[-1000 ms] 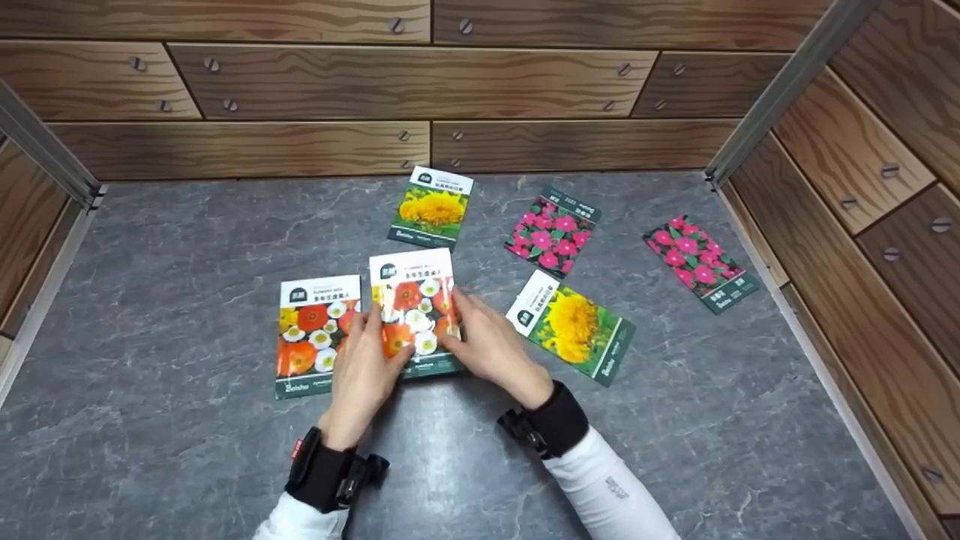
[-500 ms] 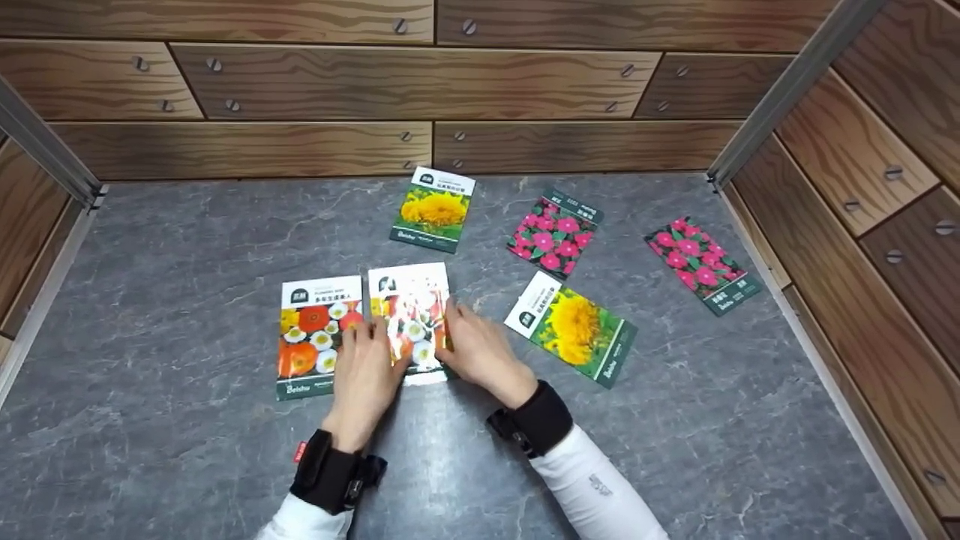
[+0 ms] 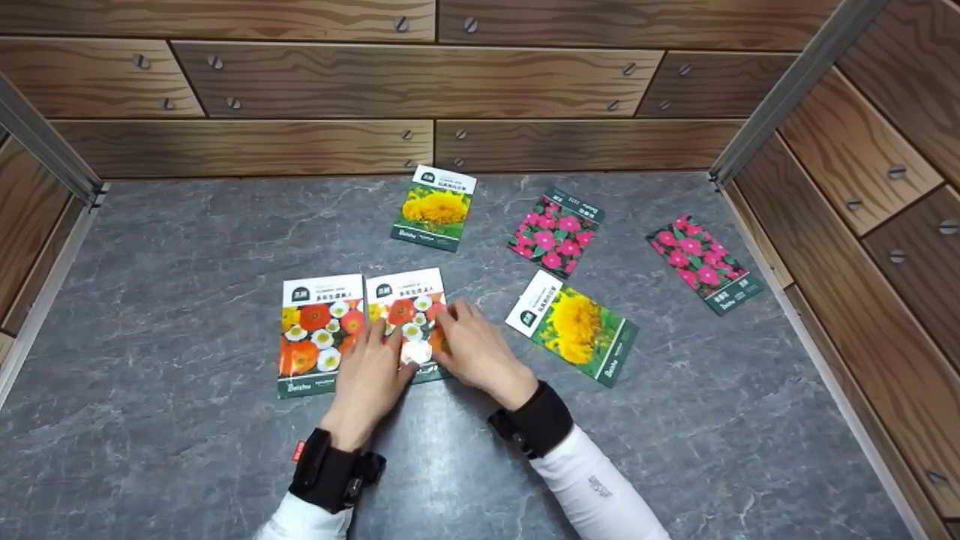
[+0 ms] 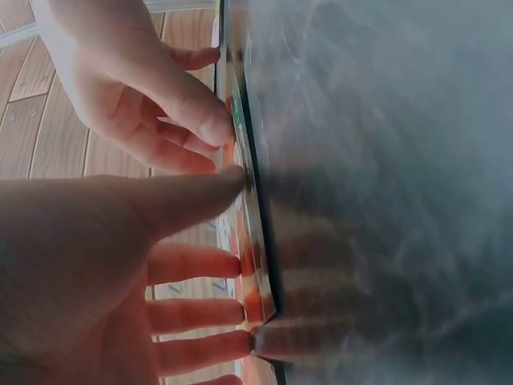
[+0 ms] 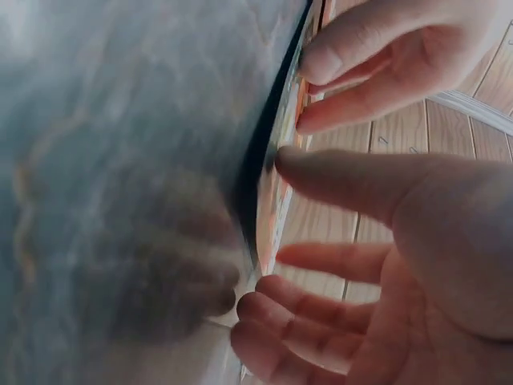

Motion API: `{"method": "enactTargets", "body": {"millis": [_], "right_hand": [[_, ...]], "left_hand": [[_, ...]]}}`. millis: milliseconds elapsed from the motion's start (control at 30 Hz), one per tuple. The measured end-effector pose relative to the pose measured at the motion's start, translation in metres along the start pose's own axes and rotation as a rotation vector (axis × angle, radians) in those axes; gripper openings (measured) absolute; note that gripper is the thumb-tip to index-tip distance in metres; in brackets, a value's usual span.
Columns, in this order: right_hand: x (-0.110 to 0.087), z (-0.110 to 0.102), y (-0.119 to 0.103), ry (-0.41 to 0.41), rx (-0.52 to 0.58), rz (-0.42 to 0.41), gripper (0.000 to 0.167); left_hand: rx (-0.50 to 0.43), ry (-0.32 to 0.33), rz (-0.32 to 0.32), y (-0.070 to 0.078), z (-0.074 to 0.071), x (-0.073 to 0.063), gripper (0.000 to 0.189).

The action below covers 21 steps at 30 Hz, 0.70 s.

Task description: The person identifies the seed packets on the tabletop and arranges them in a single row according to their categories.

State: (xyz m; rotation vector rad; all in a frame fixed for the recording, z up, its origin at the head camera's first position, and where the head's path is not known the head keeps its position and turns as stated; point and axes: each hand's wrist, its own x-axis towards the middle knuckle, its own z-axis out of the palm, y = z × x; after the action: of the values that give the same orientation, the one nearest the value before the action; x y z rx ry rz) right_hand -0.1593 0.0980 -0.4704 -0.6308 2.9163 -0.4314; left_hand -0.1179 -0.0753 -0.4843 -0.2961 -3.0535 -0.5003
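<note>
A seed packet [image 3: 401, 309] printed with orange and white poppies lies face up under my two hands. My left hand [image 3: 369, 379] has its fingertips along the packet's left side, its thumb near the lower edge. In the left wrist view those fingers [image 4: 192, 317] are nearly straight and touch the packet's surface. From the right, my right hand [image 3: 480, 349] touches the packet with thumb and fingertips. The right wrist view has its thumb [image 5: 321, 172] on the packet and the other fingers spread loosely by the edge. A matching poppy packet [image 3: 298, 356] lies close alongside at left.
Two yellow-flower packets lie around: one upright at the back [image 3: 435, 206], one tilted [image 3: 574, 326] right of my right hand. Two pink-flower packets, a nearer one [image 3: 555, 232] and a far-right one [image 3: 703, 262], lie askew. Wood-patterned walls [image 3: 315, 146] bound the grey marbled surface [image 3: 187, 247].
The poppy packet between my hands has come down and toward me, slightly left, from beside the yellow packet to level with its twin. Both hands moved with it; the other packets stayed put.
</note>
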Motion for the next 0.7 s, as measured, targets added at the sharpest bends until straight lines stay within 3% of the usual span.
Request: {"method": "enactTargets", "body": {"millis": [267,700], "right_hand": [[-0.002,-0.003,0.000,-0.140,-0.026,-0.030,0.068],[-0.006,0.000,-0.010,-0.150,-0.074,-0.071,0.073]], "left_hand": [[-0.039,-0.087,-0.014,-0.004,-0.005,0.002,0.055],[-0.066,-0.161,-0.037,-0.012,-0.017,-0.003,0.059]]}}
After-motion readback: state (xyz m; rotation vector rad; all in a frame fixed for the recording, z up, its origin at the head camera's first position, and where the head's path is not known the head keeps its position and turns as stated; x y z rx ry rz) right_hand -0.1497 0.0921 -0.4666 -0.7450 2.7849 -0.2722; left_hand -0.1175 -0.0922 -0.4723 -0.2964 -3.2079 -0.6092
